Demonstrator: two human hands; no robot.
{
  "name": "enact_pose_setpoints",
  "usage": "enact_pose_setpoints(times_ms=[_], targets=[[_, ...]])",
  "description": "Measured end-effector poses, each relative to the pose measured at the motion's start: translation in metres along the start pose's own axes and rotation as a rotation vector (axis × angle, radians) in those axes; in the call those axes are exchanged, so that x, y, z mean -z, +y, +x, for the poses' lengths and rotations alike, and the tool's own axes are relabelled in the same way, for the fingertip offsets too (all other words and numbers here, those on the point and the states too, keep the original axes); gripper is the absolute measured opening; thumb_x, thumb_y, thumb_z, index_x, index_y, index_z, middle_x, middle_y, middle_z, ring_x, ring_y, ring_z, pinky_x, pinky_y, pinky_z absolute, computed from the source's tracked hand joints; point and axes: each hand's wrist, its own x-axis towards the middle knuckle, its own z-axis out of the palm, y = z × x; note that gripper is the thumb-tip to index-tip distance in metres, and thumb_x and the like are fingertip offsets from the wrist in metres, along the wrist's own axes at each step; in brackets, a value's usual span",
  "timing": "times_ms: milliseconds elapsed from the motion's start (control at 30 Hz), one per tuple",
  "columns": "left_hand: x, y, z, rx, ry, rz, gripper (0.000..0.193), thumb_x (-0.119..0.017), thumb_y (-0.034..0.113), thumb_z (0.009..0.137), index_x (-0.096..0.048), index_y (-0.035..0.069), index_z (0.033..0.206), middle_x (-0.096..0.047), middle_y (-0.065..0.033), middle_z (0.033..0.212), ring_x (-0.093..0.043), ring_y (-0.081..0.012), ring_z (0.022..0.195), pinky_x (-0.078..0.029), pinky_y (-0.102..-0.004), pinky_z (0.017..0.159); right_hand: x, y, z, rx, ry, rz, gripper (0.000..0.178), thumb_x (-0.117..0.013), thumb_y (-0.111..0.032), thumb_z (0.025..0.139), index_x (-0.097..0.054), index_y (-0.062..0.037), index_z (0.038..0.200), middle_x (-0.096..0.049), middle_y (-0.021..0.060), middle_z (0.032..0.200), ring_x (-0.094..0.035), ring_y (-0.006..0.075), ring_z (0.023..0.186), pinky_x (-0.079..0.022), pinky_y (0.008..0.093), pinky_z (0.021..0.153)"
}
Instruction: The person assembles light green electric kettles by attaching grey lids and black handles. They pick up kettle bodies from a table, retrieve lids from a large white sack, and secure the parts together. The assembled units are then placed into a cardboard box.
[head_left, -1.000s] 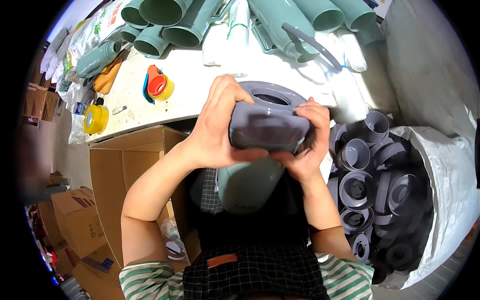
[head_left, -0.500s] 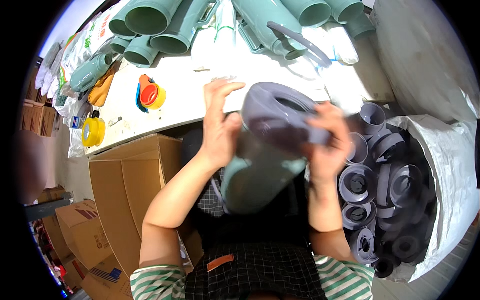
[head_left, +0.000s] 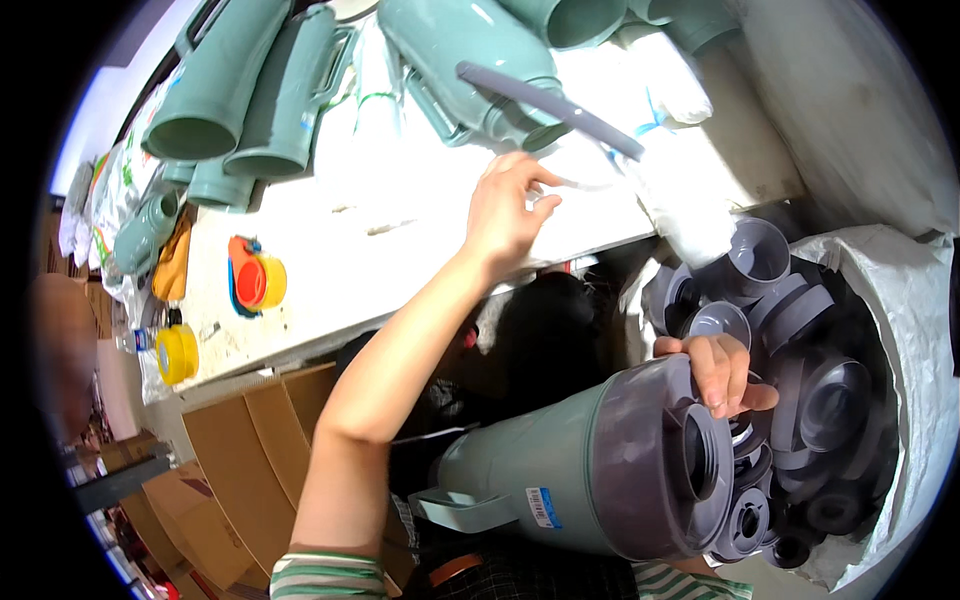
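Observation:
A green thermos flask casing (head_left: 540, 465) with a side handle and a small label lies tilted across my lap. A grey-purple collar (head_left: 645, 460) with a round threaded opening sits on its right end. My right hand (head_left: 720, 372) grips the collar's upper rim, fingers curled over it; the thumb is hidden. Above the table edge, my left hand (head_left: 510, 210) reaches forward, its fingers bent and a gap showing between thumb and forefinger. Beyond its fingertips, a curved grey strip (head_left: 550, 108) stretches in front of another green casing (head_left: 470, 60).
An open sack (head_left: 885, 420) of grey-purple collars (head_left: 755, 255) stands at the right. More green casings (head_left: 215, 90) lie along the table's back. Orange and yellow tape rolls (head_left: 262, 280) sit on the left of the table (head_left: 330, 270). An open cardboard box (head_left: 235, 440) stands below.
The casing with its collar has swung down and right, now lying across my lap with the collar end toward the sack. My left hand has moved right and forward over the table. The view has shifted.

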Motion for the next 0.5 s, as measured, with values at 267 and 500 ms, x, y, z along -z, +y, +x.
enact_pose_setpoints(times_ms=[267, 500], targets=[[-0.019, -0.072, 0.031, 0.212, 0.186, 0.089, 0.024, -0.058, 0.019, 0.098, -0.066, -0.001, 0.088, -0.066, -0.0152, 0.076, -0.065, -0.0303, 0.075, -0.05, -0.0405, 0.07, 0.025, 0.008, 0.023, -0.386, 0.624, -0.01, 0.031, -0.061, -0.04, 0.1, -0.054, -0.0107, 0.1, -0.056, 0.0015, 0.08, -0.059, 0.0171, 0.087, -0.056, 0.0408, 0.081], [0.029, 0.034, -0.066, 0.26, -0.167, -0.874, 0.028, -0.05, 0.025, 0.106, -0.062, 0.001, 0.099, -0.065, -0.0057, 0.095, -0.059, -0.0145, 0.094, -0.049, -0.0309, 0.087, 0.038, 0.071, 0.035, -0.714, 0.686, -1.054, 0.019, -0.066, -0.006, 0.096, -0.064, 0.0023, 0.113, -0.073, 0.0134, 0.103, -0.071, 0.02, 0.096, -0.057, 0.0353, 0.088]])
